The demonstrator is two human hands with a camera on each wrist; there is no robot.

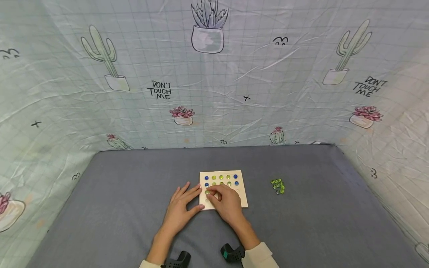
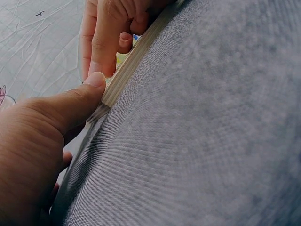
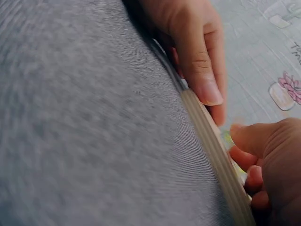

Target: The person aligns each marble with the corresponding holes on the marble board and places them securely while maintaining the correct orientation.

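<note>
A light wooden board (image 1: 244,197) lies on the grey cloth, with rows of round hollows holding blue and green glass beads. Blue beads (image 1: 235,176) stand at both ends of the two far rows, green beads (image 1: 221,177) between them. My left hand (image 1: 179,210) has its fingers spread, touching the board's left edge and near-left corner; its thumb (image 2: 80,101) rests at that corner. Over the board, my right hand (image 1: 228,201) pinches a green glass bead (image 1: 207,192) at the third row's left end. Its fingers and palm hide part of the nearer rows.
To the right of the board lies a small loose pile of green glass beads (image 1: 277,185). Grey cloth (image 1: 318,216) covers the table. A pale patterned curtain (image 1: 221,85) hangs behind and at both sides. Black wrist devices (image 1: 232,253) sit by both wrists.
</note>
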